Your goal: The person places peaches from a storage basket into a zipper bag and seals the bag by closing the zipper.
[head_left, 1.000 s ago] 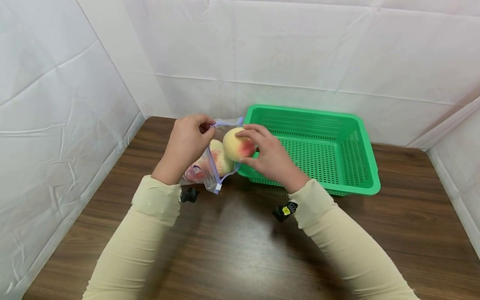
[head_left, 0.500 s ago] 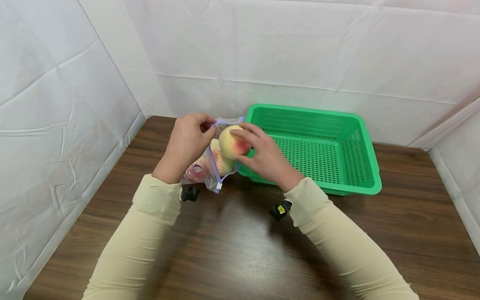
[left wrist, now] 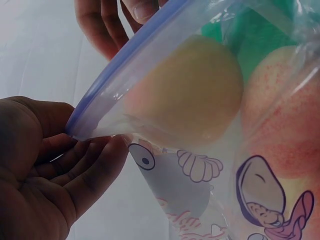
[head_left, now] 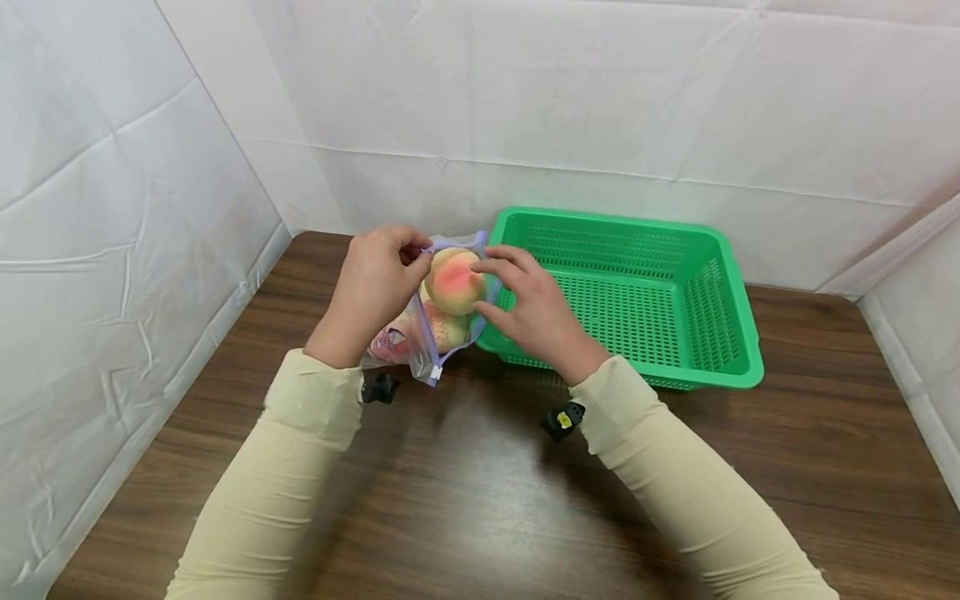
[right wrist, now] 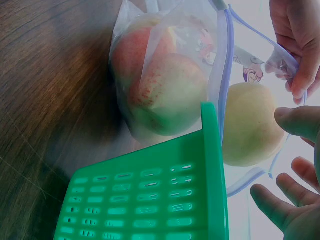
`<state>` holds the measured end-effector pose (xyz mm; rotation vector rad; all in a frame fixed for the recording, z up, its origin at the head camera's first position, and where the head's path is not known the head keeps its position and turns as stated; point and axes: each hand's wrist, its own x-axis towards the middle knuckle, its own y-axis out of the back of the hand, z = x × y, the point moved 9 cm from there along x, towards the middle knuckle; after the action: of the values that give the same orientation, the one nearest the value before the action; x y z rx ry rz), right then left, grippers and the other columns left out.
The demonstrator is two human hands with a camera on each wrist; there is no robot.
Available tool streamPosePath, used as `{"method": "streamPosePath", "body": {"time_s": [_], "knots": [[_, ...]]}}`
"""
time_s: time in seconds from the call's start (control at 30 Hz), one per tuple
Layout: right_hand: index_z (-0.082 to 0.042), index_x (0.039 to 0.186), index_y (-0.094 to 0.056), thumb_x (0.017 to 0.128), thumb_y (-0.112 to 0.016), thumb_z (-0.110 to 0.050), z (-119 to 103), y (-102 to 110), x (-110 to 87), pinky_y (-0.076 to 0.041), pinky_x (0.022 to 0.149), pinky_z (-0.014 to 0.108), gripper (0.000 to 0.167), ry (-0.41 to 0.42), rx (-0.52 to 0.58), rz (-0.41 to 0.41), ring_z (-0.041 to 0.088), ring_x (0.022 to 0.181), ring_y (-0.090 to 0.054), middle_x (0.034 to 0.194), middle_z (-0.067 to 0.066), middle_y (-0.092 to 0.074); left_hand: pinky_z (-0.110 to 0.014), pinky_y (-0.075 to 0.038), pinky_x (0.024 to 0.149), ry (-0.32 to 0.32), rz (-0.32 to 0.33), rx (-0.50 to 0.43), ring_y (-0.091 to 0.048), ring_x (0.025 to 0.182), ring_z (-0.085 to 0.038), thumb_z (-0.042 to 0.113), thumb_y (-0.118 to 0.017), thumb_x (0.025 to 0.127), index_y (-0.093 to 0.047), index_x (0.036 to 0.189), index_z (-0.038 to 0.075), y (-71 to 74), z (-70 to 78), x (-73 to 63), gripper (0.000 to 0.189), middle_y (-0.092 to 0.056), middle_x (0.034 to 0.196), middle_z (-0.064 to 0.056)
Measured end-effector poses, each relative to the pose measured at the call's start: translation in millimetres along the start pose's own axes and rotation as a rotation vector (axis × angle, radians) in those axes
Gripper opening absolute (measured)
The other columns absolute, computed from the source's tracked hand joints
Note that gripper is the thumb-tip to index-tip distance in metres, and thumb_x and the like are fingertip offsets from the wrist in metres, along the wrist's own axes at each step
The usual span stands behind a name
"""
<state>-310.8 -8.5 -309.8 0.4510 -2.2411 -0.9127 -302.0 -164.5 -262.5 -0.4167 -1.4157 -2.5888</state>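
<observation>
A clear slider bag (head_left: 422,364) with a lilac zip edge and pink printed figures stands with its mouth spread. My left hand (head_left: 371,287) pinches the zip edge at the far side between thumb and fingers. Just inside the mouth sits a pale peach (head_left: 456,283) with a pink blush. Beneath it in the bag lie other peaches (right wrist: 169,95), redder and speckled. My right hand (head_left: 538,312) is beside the mouth, fingers spread and a little bent, holding nothing. In the right wrist view its thumb (right wrist: 300,121) overlaps the edge of the pale peach.
A green plastic basket (head_left: 738,333) with slotted walls stands right of the bag, its left rim close against it. Both are on a dark wood table (head_left: 480,508). White sheeting (head_left: 570,100) hangs behind and at both sides.
The pale peach has moved left into the bag's mouth and turned its blush upward. My right hand followed it left and has let go. The left hand keeps its pinch.
</observation>
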Motion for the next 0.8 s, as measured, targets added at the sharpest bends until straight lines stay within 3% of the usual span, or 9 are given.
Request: {"method": "streamPosePath", "body": {"time_s": [0.23, 0.43, 0.67, 0.8], "knots": [[-0.010, 0.121, -0.064, 0.090, -0.068, -0.019, 13, 6, 5.0, -0.054, 0.088, 0.037, 0.032, -0.068, 0.052, 0.052, 0.025, 0.112, -0.058, 0.130, 0.010, -0.057, -0.036, -0.052, 0.071, 0.003, 0.009, -0.001, -0.064, 0.077, -0.022, 0.014, -0.059, 0.090, -0.073, 0.097, 0.004, 0.3, 0.4, -0.4, 0.019, -0.071, 0.085, -0.010], [-0.011, 0.122, -0.063, 0.095, -0.060, -0.015, 31, 13, 18.9, -0.055, 0.088, 0.036, 0.027, -0.180, 0.053, 0.061, 0.023, 0.112, -0.058, 0.124, 0.007, -0.061, -0.036, -0.052, 0.072, 0.013, -0.003, -0.007, -0.063, 0.077, -0.021, 0.015, -0.059, 0.090, -0.073, 0.098, 0.005, -0.8, 0.6, -1.3, 0.019, -0.070, 0.085, -0.009], [-0.016, 0.128, -0.061, 0.098, -0.052, -0.014, 41, 8, 36.5, -0.050, 0.094, 0.038, 0.031, -0.248, -0.038, -0.067, 0.021, 0.115, -0.057, 0.130, 0.004, -0.060, -0.037, -0.052, 0.073, 0.016, -0.011, -0.003, -0.062, 0.078, -0.021, 0.016, -0.060, 0.090, -0.073, 0.098, 0.005, -0.5, 1.7, -2.6, 0.020, -0.070, 0.086, -0.010], [-0.020, 0.132, -0.059, 0.100, -0.046, -0.014, 43, 0, 44.5, -0.049, 0.088, 0.038, 0.034, -0.269, -0.051, -0.154, 0.021, 0.109, -0.057, 0.134, 0.004, -0.058, -0.036, -0.052, 0.072, 0.020, -0.023, -0.003, -0.062, 0.078, -0.021, 0.017, -0.061, 0.090, -0.073, 0.098, 0.005, -2.2, 2.4, -3.3, 0.019, -0.070, 0.086, -0.010]]}}
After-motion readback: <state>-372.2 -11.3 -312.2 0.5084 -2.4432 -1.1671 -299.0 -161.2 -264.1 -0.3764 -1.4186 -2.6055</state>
